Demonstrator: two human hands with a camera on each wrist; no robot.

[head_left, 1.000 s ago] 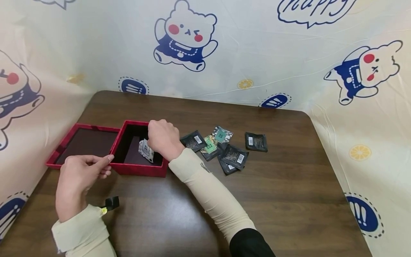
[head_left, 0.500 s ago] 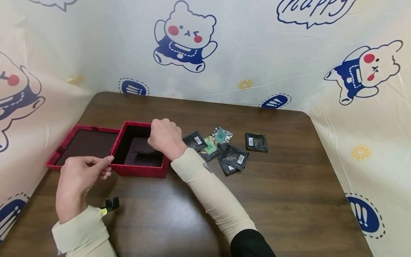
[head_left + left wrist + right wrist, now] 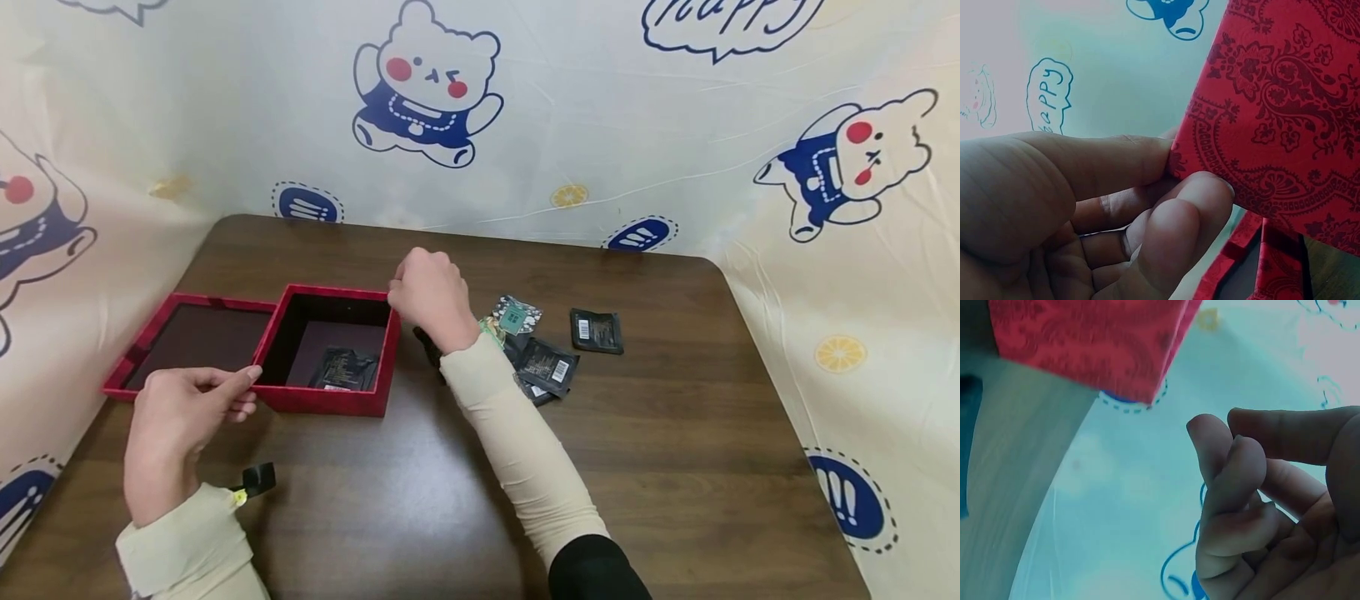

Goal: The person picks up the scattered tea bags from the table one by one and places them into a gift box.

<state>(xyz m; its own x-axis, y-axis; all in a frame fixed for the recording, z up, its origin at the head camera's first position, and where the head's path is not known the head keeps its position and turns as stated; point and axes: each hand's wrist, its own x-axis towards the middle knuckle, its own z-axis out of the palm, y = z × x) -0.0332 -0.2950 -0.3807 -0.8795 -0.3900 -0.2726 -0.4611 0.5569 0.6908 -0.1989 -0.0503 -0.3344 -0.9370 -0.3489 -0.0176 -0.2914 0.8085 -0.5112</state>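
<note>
Since 1 second ago the right hand [image 3: 429,290] has left the inside of the open red patterned cardboard box [image 3: 327,403] and now hangs above the box's far right corner, its fingers loosely curled and holding nothing, as the right wrist view shows. 1 black foil sachet [image 3: 344,370] now lies flat on the box floor near the front wall, where a pale crumpled sachet was being lowered before. At the box's front left corner the left hand [image 3: 177,414] keeps its place and pinches the wall between thumb and fingertips; the left wrist view shows this grip plainly. Just to the right of the right hand, a loose heap of small foil sachets [image 3: 534,350], black ones and 1 with a green label, lies on the dark brown wooden table [image 3: 675,467] near its middle, partly hidden behind the forearm. The heap is close to the right hand and well apart from the left. 1 more black sachet [image 3: 596,330] lies alone to the heap's right. Left of the box and touching it, the shallow red lid [image 3: 142,354] sits upturned by the table's left edge.
</note>
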